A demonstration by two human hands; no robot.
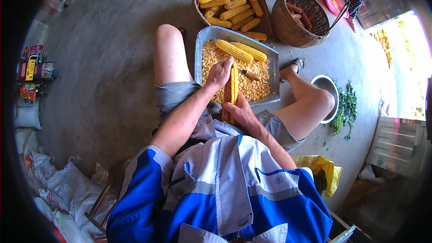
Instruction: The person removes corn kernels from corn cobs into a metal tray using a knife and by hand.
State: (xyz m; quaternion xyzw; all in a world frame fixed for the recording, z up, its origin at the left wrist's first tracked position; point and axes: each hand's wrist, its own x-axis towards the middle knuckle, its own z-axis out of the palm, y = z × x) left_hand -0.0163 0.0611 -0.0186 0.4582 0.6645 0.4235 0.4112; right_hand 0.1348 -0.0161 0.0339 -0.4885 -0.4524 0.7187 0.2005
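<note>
Between my knees an ear of corn (231, 85) stands nearly upright in the picture, partly stripped of kernels toward its lower end. My left hand (220, 73) is closed round its upper part. Lower down, my right hand (241, 110) grips the same ear near the reddish bare end. Under both hands is a grey metal tray (275, 77) holding loose yellow kernels (257, 89). Two whole ears (238, 51) lie on the kernels at the tray's far side. A tool with a wooden handle (252, 76) rests on the kernels just right of the held ear.
Beyond the tray sits a wide basket (196, 1) of whole corn ears. To its right, a handled wicker basket (288, 28) contains reddish bare cobs. A white basin (334, 91) and green leaves (346, 110) lie beside my right knee. Another person with a pink basin (334, 4) is at far right.
</note>
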